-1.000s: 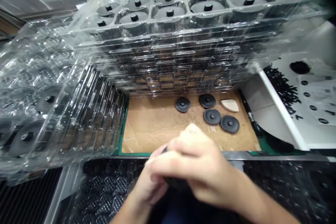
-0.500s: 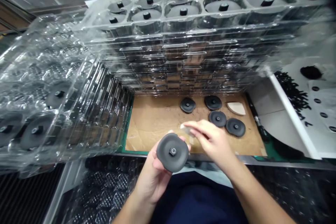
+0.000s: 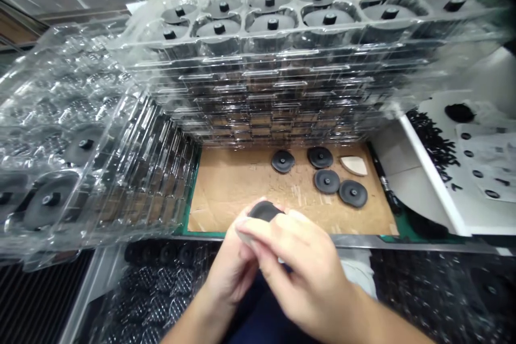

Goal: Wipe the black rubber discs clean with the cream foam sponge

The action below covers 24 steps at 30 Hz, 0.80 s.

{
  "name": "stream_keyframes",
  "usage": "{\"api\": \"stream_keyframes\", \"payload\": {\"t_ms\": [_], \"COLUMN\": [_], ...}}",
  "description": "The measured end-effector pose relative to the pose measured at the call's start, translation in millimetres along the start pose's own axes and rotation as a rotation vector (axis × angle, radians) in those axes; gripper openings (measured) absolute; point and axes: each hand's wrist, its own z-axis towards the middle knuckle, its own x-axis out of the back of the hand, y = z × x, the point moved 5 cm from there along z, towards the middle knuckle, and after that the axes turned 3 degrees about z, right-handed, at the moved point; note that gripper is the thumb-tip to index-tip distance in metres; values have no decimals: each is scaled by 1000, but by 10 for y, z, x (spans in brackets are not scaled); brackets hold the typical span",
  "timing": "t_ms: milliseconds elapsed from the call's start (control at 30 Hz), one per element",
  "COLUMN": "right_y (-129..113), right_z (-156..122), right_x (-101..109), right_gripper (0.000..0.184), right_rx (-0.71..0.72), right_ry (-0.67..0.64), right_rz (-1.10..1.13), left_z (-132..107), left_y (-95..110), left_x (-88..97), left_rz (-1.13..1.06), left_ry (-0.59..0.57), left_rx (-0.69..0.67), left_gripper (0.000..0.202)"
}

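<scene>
At the left we see a stack of clear moulded plastic trays [image 3: 135, 134], cut off by the picture's edge, its lower layers lost in glare. Below it, shiny dark trays [image 3: 149, 290] run off the bottom, partly behind the left forearm. In the middle, a taller stack of clear plastic trays [image 3: 242, 72] holding grey stemmed discs [image 3: 272, 22] passes out at the top. We lose part of the near edge of the brown cardboard sheet [image 3: 226, 177] behind the hands. At far right, the small black pieces [image 3: 431, 140] are too heaped and blurred for us to tell apart.

Our left hand [image 3: 228, 263] curls around a dark grey round disc [image 3: 264, 210], holding it tilted at the near edge of the cardboard; only its upper part shows. Our right hand [image 3: 306, 266] lies across it, index finger and thumb nearly closed on a thin pale flat piece [image 3: 245, 237] at the disc's left side. We cannot tell where that piece touches it. Farther right, four loose dark grey discs [image 3: 327, 181] and a pale wedge-shaped piece [image 3: 355, 165] lie on the cardboard.
</scene>
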Motion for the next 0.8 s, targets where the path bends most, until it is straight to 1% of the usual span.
{"api": "stream_keyframes", "payload": {"t_ms": [67,100,133,233,267,300,367,433,500,567,633,667,700,733,767,800], "right_y": [53,92,120,116,100,86,81,118,160,173,160,149,140,135,138,150], "right_z": [2,5,17,57,52,34,-38,-123,-174,-156,-71,-14,44,92,125,148], "right_x": [-75,-94,-91,-24,-11,-8,-4,52,131,185,190,168,126,74,28,0], "right_gripper": [19,18,18,22,23,23,21,20,20,22,26,29,32,35,36,34], "right_rx": [-79,-107,-113,-39,-11,9,14,-45,-119,-153,-113,-56,24,110,173,197], "right_ry": [-133,-174,-167,-7,17,4,-104,-167,-154,-95,-30,-23,-52,-115,-188,-243], "right_rz": [2,-17,-46,-133,-128,-105,-67,-110,-215,-330,-449,-476,-452,-380,-284,-198], "left_z": [19,34,50,78,77,73,61,60,73,94,106,106,101,94,85,76], "left_y": [10,5,-11,-42,-30,-7,51,85,92,77,54,48,48,52,57,55], "left_x": [41,46,35,-41,-61,-67,-48,-24,-24,-59,-115,-141,-157,-162,-155,-139], "left_rz": [-8,-22,-28,-40,-40,-39,-32,-18,-20,-45,-77,-90,-98,-100,-95,-80], "left_ry": [45,59,55,-6,-32,-47,-50,-40,-25,-28,-67,-100,-131,-158,-172,-177], "left_rx": [-17,-22,-11,24,20,10,-10,-3,1,5,23,29,32,29,23,26], "left_gripper": [64,64,63,58,58,58,60,65,67,64,53,45,35,29,27,30]}}
